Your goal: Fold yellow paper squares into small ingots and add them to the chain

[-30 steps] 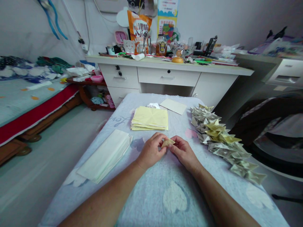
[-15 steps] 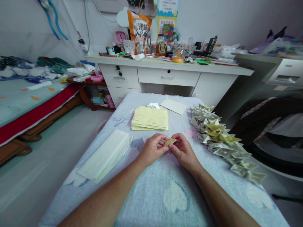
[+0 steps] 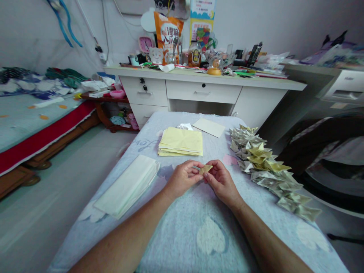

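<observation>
Between my two hands, just above the cloth-covered table (image 3: 182, 223), is a small folded piece of gold paper (image 3: 205, 169). My left hand (image 3: 183, 179) pinches its left side between thumb and fingers. On the other side, my right hand (image 3: 221, 180) grips it with thumb and fingertips. Part of the fold is hidden behind the fingers. Beyond the hands lies a stack of yellow paper sheets (image 3: 182, 141). To the left rests a long stack of pale paper (image 3: 127, 185). Rows of folded gold and silver paper pieces (image 3: 270, 170) run along the right side.
A pale card (image 3: 209, 127) and a crumpled white scrap (image 3: 184, 126) lie near the table's far end. Behind stands a white desk (image 3: 201, 91) crowded with jars and a snack bag. A bed (image 3: 42, 125) is at left, a washing machine (image 3: 338, 151) at right.
Almost nothing differs. Both hands keep hold of the folded gold paper, and the whole view has shifted very slightly.
</observation>
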Tool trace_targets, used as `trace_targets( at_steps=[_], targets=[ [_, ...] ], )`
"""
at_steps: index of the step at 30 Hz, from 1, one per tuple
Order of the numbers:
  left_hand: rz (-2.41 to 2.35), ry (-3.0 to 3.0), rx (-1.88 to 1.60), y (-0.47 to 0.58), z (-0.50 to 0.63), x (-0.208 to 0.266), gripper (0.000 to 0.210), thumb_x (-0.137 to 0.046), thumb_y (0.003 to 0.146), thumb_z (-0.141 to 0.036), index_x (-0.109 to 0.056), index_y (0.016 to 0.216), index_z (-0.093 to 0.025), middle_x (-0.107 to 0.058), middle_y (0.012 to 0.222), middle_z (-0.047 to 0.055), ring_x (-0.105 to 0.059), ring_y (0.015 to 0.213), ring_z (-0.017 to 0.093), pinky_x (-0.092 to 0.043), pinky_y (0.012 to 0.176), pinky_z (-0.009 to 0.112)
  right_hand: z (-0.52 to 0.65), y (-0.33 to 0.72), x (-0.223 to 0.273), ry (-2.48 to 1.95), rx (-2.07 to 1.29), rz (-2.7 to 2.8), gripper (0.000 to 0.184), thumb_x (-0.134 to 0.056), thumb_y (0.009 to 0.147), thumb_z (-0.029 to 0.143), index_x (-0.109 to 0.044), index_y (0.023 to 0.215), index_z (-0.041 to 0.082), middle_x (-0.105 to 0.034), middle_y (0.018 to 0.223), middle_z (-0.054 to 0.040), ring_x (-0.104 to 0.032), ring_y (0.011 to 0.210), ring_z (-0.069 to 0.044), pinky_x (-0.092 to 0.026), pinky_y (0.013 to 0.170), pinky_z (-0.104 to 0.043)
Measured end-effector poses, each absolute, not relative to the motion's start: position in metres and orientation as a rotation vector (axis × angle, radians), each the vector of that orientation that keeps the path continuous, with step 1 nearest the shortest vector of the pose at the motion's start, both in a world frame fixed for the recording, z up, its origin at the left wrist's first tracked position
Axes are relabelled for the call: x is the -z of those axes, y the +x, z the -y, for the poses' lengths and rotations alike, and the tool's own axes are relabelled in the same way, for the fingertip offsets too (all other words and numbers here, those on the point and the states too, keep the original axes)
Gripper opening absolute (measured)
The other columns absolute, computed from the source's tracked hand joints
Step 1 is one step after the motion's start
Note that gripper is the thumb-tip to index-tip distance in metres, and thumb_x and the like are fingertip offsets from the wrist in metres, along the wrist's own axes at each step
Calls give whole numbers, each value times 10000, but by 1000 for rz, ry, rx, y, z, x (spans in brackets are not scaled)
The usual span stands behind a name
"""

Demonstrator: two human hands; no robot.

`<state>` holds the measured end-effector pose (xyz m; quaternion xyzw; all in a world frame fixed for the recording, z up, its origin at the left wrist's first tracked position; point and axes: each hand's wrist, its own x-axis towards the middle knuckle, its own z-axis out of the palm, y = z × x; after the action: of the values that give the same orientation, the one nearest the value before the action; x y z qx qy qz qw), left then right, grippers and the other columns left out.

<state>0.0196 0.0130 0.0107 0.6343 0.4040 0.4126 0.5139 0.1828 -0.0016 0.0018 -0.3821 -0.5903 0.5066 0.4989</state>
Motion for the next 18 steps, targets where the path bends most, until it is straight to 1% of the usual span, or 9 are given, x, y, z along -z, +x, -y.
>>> trace_targets(
  at_steps=[3,8,13,18],
  targets=[
    [-920,1402,-944,20,-13,-11,330,-676,741,-219,-576,1050,-160,-703,824,30,-678,741,145,-516,681,243,2,182,-3,-922,-1221,1419,269,-613,839,415,-470,974,232,-565,819,-7,-524,706,-132,-432,617,-251],
    [-869,1336,-950,20,-13,-11,332,-665,742,-206,-584,1059,-155,-718,823,32,-679,739,141,-500,702,246,3,182,-4,-894,-1211,1401,253,-608,846,392,-484,1005,240,-556,834,-1,-516,690,-124,-426,604,-244],
    [-910,1371,-962,21,-12,-13,328,-657,747,-222,-601,1061,-146,-704,785,28,-674,718,139,-501,679,240,4,182,-4,-917,-1185,1420,250,-595,853,387,-485,1027,244,-564,846,-4,-528,707,-133,-443,631,-259],
    [-963,1438,-976,22,-9,-14,315,-654,745,-196,-580,1048,-148,-690,798,24,-676,709,129,-518,669,225,4,181,-2,-905,-1187,1428,229,-588,861,361,-488,1030,243,-568,869,-10,-540,756,-138,-449,655,-260]
  ],
)
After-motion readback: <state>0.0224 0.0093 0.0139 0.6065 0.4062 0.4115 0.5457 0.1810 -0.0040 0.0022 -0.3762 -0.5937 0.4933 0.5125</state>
